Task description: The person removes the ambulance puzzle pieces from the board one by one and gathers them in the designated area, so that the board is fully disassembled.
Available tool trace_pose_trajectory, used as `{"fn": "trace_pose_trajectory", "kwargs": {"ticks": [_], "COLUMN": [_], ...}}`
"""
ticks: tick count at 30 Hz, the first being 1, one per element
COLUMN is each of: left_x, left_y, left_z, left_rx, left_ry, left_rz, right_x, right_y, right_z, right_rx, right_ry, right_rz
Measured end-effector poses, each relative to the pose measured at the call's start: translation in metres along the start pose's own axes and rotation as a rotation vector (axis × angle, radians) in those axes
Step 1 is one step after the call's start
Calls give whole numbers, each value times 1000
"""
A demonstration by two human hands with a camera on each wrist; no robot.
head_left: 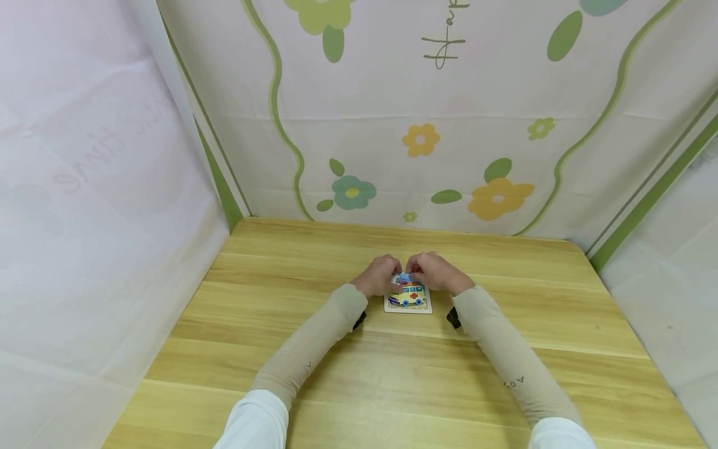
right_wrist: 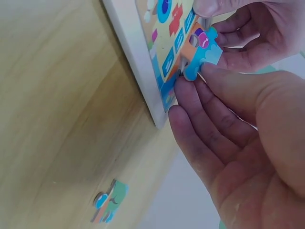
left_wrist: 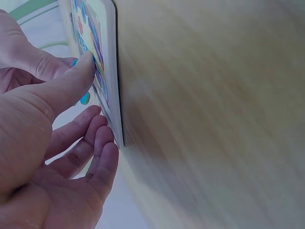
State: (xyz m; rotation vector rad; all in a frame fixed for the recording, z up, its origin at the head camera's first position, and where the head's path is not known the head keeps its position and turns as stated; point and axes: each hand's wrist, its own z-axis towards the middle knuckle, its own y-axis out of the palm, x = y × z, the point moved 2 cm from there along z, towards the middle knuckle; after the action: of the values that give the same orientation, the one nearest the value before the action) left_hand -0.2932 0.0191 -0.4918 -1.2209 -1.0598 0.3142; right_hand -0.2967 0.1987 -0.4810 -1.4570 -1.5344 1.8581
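Right hand [head_left: 440, 273] is pinching a blue-and-orange jigsaw piece [right_wrist: 213, 54] over a puzzle board
The flat, square, white-bordered puzzle board [head_left: 408, 310] with its yellow vehicle picture is lying on the pale wooden counter [head_left: 392, 386]; the piece is sitting tilted at the board's far side; the left hand [head_left: 381, 277] is resting its thumb on the picture, fingers lying loosely by the edge; another green-and-blue jigsaw piece [right_wrist: 115, 199] is lying apart from the board

The head view looks forward and down over the tabletop [head_left: 409, 386] to both far corners. Close in, the wrist views face the puzzle [head_left: 408, 302] from its left and right, tilted sideways; all three share it.
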Motion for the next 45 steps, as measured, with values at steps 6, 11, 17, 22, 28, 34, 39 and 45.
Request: {"fn": "trace_pose_trajectory", "kwargs": {"ticks": [6, 11, 17, 22, 28, 34, 39, 45], "left_x": [0, 1, -1, 0, 1, 0, 1, 2], "left_y": [0, -1, 1, 1, 1, 3, 3, 2], "left_z": [-1, -1, 0, 0, -1, -2, -2, -3], "left_rx": [-3, -3, 0, 1, -8, -13, -15, -23], "left_ry": [1, 8, 6, 0, -21, -44, -55, -51], "left_rz": [-3, -10, 4, 10, -2, -1, -4, -13], "right_x": [-1, 0, 3, 9, 27, 47, 65, 85], "right_y": [0, -1, -4, -10, -17, -30, -39, -47], "right_z": [-1, -2, -5, -15, -35, -62, -84, -105], "right_rx": [-9, -11, -10, 13, 54, 90, 128, 162], "right_ry": [37, 57, 56, 44, 63, 105, 131, 171], "right_rz": [5, 29, 68, 90, 90, 68, 49, 51]}}
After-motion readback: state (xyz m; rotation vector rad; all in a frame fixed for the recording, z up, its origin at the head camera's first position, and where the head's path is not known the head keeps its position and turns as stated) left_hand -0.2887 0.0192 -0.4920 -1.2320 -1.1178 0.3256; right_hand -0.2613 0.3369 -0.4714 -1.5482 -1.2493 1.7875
